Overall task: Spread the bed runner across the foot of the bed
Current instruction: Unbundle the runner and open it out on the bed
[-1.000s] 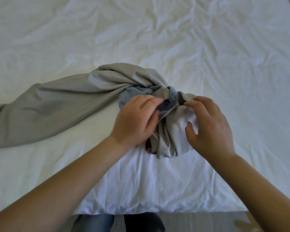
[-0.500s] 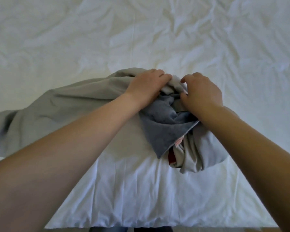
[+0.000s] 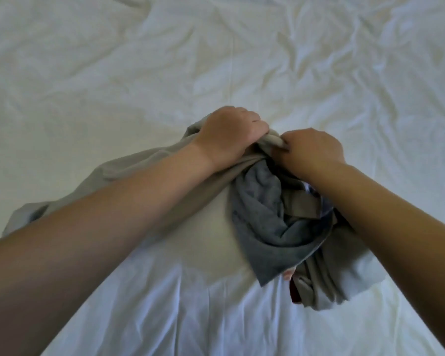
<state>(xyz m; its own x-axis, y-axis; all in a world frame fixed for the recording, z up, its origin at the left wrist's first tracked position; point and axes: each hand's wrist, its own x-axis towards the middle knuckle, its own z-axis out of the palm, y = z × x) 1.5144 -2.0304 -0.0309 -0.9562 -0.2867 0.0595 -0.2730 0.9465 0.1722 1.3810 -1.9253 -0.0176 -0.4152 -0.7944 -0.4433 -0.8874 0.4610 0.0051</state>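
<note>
The bed runner (image 3: 262,217) is a long grey cloth, bunched and twisted in the middle of the white bed (image 3: 113,73). Its darker grey side shows in the bundle, with a bit of red near the lower end. One length trails off to the left under my left forearm. My left hand (image 3: 229,134) is closed on the top of the bundle. Right beside it, my right hand (image 3: 311,150) pinches a fold of the same cloth. The two hands nearly touch.
The wrinkled white sheet covers the whole view. The bed's near edge lies at the bottom, below the bundle. My forearms cross the lower left and lower right of the view.
Both hands moved from the near part of the bundle up to its far top and closed on it. The cloth has been pulled farther onto the bed, and the camera has leaned closer.
</note>
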